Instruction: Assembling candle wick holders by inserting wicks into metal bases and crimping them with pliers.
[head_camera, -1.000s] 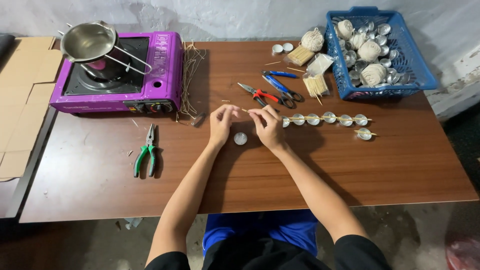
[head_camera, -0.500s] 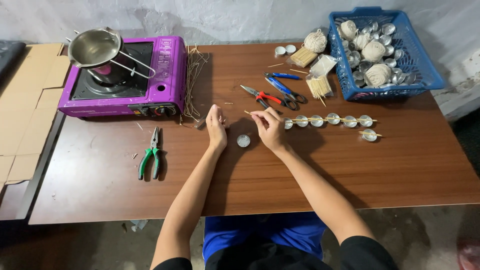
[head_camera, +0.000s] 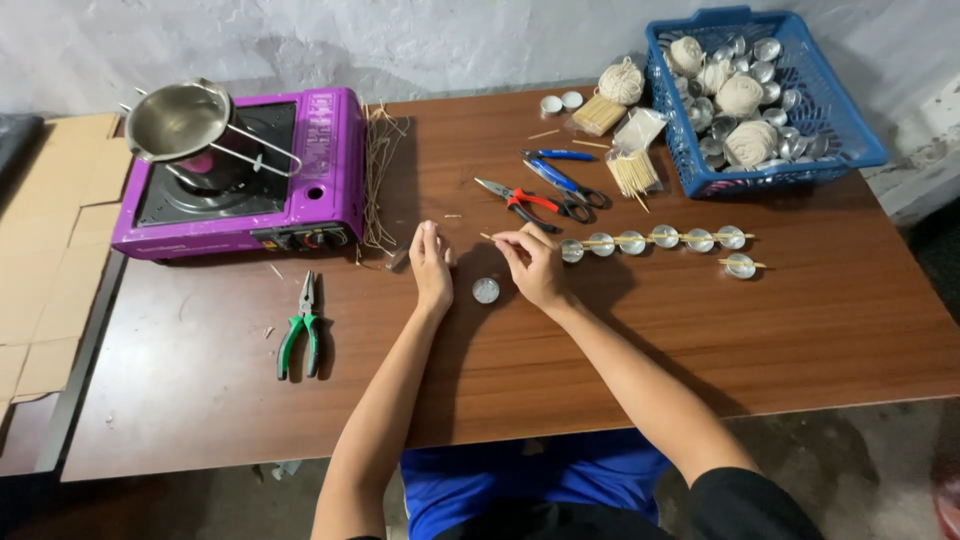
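Small metal cup (head_camera: 485, 290) with pale wax, sitting on the brown desk (head_camera: 820, 330) between the two hands, touching neither. Left hand (head_camera: 431, 268) flat on its edge beside the cup, fingers straight and together, holding nothing that shows. Right hand (head_camera: 535, 265) just right of the cup, fingers curled in, pinching one end of a thin wooden stick (head_camera: 490, 238) between thumb and fingertips.

Further right, a row of five similar metal cups (head_camera: 650, 240) with a long stick laid across their tops; one more cup (head_camera: 741, 266) with its own short stick just below the row's far end. Behind the right hand: red-handled pliers (head_camera: 520, 200), blue-handled scissors (head_camera: 560, 180), a bundle of short sticks (head_camera: 632, 172). Blue plastic basket (head_camera: 860, 140) at the far right corner, filled with balls of pale string and empty metal cups. Another ball of string (head_camera: 622, 80) and two small cups (head_camera: 560, 102) near the far edge.

At the far left, purple portable stove (head_camera: 320, 170) carrying a steel pot (head_camera: 180, 120) with wire handles; loose strands of straw (head_camera: 378, 180) beside it. Green-handled pliers (head_camera: 300, 335) nearer the front, well apart from the left hand. Cardboard sheets (head_camera: 45, 230) past the left edge.
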